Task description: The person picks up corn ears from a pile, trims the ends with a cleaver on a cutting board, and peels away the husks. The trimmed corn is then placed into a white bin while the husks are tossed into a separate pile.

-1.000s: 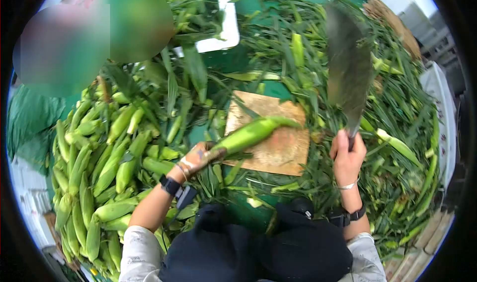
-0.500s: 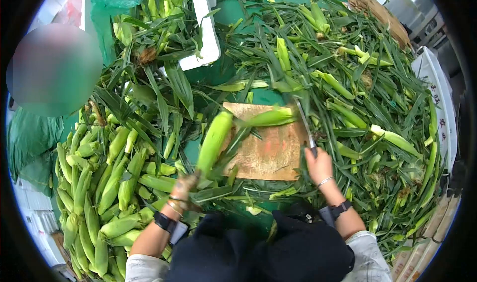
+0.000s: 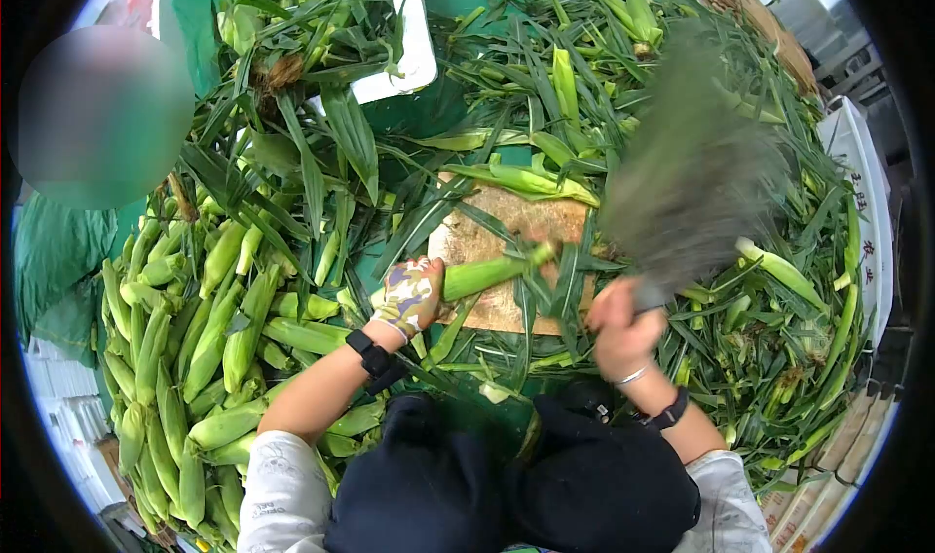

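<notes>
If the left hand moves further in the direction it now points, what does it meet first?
The left hand points right along the corn ear it grips. Beyond the ear's tip, it would probably meet the loose husk leaves on the wooden board first; depth is unclear.

wooden board (image 3: 506, 251), rough, stained | corn husk (image 3: 482, 276), matt green

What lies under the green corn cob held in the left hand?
A worn wooden chopping board lies under the green corn cob, its edges hidden by long green leaves; whatever supports it is covered.
</notes>
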`<action>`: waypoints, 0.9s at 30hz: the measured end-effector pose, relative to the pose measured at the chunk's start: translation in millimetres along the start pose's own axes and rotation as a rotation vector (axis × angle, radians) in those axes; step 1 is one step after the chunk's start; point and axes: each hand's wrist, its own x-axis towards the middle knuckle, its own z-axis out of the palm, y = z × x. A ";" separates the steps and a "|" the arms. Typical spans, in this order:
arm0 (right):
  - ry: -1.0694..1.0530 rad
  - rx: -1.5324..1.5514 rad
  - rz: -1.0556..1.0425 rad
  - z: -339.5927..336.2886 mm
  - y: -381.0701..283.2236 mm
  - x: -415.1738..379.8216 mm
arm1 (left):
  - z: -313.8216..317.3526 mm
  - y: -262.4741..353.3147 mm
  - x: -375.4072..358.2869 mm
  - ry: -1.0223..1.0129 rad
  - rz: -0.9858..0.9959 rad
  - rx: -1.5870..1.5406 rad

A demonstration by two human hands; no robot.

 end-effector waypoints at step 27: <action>-0.441 -0.707 0.464 -82.4 60.0 -50.0 | -303.7 -236.8 -85.1 1.221 -0.293 0.322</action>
